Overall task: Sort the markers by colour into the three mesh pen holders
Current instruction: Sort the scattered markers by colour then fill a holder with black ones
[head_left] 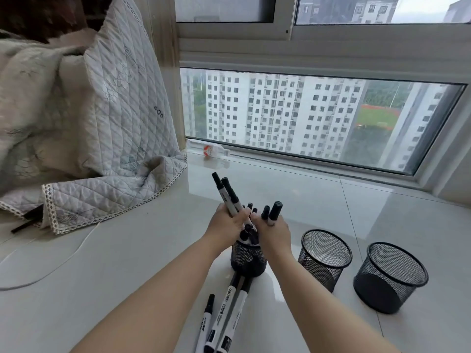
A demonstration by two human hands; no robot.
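Note:
Three black mesh pen holders stand in a row on the white sill. The left holder (248, 258) is packed with black-capped markers. My left hand (226, 222) grips two of these markers (228, 196), their caps pointing up and away. My right hand (274, 231) holds two more markers (272, 212) just above the same holder. The middle holder (325, 256) and the right holder (390, 276) look empty. Three white markers with black caps (224, 319) lie on the sill between my forearms.
A quilted grey blanket (96, 128) is heaped on the left, with a thin white cable (63, 261) running from under it. A small plastic bottle (214, 150) lies by the window frame (305, 159) at the back.

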